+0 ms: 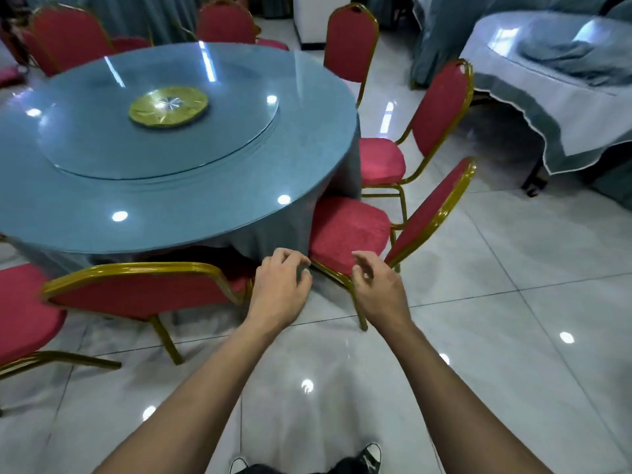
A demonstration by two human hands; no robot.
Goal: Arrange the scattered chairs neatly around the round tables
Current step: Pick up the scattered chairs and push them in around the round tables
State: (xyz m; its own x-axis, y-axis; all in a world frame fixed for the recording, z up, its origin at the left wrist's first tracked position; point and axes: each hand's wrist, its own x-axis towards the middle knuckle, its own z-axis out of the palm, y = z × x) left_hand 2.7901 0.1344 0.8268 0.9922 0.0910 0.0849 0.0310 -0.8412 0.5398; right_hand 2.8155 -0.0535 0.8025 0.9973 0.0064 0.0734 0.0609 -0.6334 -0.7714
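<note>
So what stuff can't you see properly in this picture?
- Head view: the legs of the blue round table, hidden by its long cloth.
- The red chair at far left, cut off by the picture's edge.
- The second table at right, cut off by the edge.
- The shoes, only their tips show at the bottom edge.
- The left hand and right hand, fingers blurred.

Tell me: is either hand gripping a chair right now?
No. The left hand and right hand hover loosely curled, holding nothing, above the floor beside the nearest chair.

Red chairs (349, 230) with gold frames, blue-grey round table (307, 159), glossy pale tiles (513, 336).
</note>
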